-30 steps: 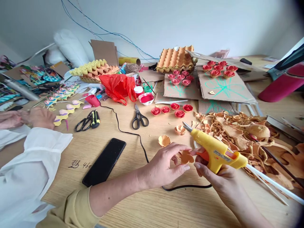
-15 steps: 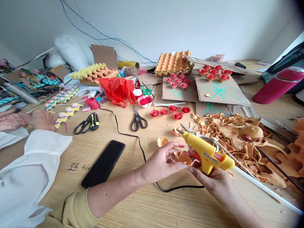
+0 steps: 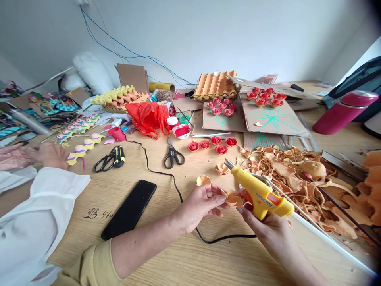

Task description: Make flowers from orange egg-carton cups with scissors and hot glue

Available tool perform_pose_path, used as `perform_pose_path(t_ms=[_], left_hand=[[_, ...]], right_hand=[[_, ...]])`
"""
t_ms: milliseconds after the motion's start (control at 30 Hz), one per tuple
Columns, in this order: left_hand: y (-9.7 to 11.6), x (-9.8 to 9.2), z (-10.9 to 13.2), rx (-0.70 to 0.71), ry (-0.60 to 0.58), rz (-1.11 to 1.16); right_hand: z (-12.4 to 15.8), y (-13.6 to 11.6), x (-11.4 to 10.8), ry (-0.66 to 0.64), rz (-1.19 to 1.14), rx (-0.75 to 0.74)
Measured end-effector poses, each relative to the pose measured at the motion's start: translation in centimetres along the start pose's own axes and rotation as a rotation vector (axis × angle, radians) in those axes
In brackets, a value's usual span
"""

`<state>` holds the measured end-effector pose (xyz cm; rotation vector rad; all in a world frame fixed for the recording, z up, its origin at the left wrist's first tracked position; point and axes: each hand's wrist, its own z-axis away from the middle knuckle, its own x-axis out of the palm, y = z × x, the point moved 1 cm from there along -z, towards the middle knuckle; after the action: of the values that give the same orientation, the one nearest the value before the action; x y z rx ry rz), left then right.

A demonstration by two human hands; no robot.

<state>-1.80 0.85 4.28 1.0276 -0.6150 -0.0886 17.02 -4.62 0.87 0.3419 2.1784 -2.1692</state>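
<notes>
My left hand (image 3: 199, 206) is closed, thumb and fingertips pinching the edge of an orange egg-carton flower (image 3: 233, 198). My right hand (image 3: 275, 228) is wrapped round a yellow hot glue gun (image 3: 258, 190), its nozzle pointing up and left, beyond the flower. The flower sits right beside the gun's orange trigger; whether my right fingers also touch it is hidden. On the table just past my hands lie an orange petal cup (image 3: 203, 180) and another unpainted carton flower (image 3: 222, 169). The gun's black cord (image 3: 175, 186) trails across the table.
Orange carton scraps (image 3: 285, 174) heap at the right. Red-painted flowers (image 3: 221, 149) stand ahead, near black scissors (image 3: 172, 155) and a red paint bowl (image 3: 181, 131). A phone (image 3: 131, 208) lies left of my forearm. At far left, another person's hands (image 3: 50, 155) rest near yellow carton strips.
My left hand has shifted slightly left and down, and its fingers have closed from a loose spread to a pinch on the flower's edge. The glue gun stays almost in place.
</notes>
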Motion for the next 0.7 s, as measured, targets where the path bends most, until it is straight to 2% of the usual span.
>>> perform_pose_path(t_ms=[167,333,467,700], left_hand=[[0.2,0.1,0.0,-0.015,0.013,-0.022],[0.3,-0.3,0.0,-0.034,-0.019,-0.099],[0.3,-0.4,-0.1,0.016,-0.001,-0.197],[0.2,-0.6,-0.5,0.004,0.069,-0.095]], right_hand=[[0.3,-0.2,0.1,0.009,0.083,-0.014],[0.4,-0.9,0.2,0.002,0.072,-0.01],[0.3,-1.3,0.3,0.021,0.065,-0.021],[0.4,-1.2,0.4,0.048,0.082,-0.025]])
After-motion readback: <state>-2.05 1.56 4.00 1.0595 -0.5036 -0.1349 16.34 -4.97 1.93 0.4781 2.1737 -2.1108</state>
